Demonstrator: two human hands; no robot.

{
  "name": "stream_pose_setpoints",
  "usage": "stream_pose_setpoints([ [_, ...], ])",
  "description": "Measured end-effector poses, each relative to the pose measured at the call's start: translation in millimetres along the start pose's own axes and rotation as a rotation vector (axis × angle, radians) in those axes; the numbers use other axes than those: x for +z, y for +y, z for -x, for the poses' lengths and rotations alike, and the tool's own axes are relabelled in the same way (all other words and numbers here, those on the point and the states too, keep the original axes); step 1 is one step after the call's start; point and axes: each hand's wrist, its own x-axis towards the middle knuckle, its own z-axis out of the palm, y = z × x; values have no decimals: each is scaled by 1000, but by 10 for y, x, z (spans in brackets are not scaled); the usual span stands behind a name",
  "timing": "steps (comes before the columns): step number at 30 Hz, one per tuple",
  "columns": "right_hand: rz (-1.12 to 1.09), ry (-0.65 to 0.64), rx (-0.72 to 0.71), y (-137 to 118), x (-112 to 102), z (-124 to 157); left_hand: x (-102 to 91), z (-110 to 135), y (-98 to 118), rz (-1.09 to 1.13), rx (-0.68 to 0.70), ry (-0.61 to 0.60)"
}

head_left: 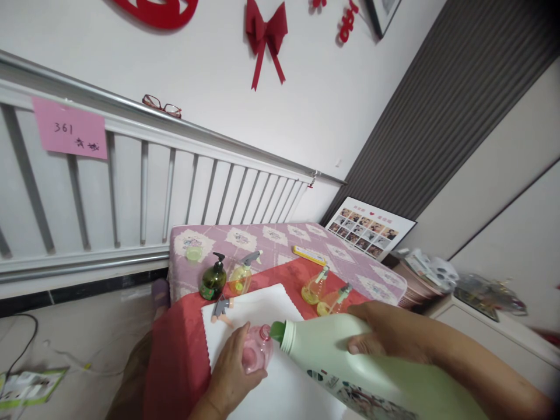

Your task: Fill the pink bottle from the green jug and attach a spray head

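My left hand (238,373) is wrapped round a small pink see-through bottle (257,350) with an uncapped neck, over a white sheet (280,385). My right hand (371,335) grips a large pale green detergent jug (324,341) tipped on its side. The jug's green spout (277,332) points at the pink bottle's neck, close beside it; I cannot tell whether liquid flows. A grey and peach spray head (222,309) lies on the sheet's far left corner. Behind it stand a dark green pump bottle (213,280) and a yellowish spray bottle (241,277).
Two more yellowish spray bottles (314,287) stand right on the red cloth (175,350). A yellow box (309,255) and a pale green cap (193,253) lie on the patterned tablecloth (275,235). A white radiator (175,181) runs behind the table.
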Motion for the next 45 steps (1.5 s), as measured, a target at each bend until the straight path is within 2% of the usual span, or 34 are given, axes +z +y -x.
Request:
stream_pose_setpoints([
  [16, -15, 53, 13, 45, 47, -13, -26, -4, 22, -21, -22, -49],
  [28, -53, 114, -9, 122, 101, -55, -24, -3, 42, -12, -9, -21],
  [39, -30, 65, -14, 98, 62, -39, -9, -9, 5, -21, 1, -22],
  [45, -11, 15, 31, 16, 20, -22, -9, -5, -10, -23, 3, -16],
])
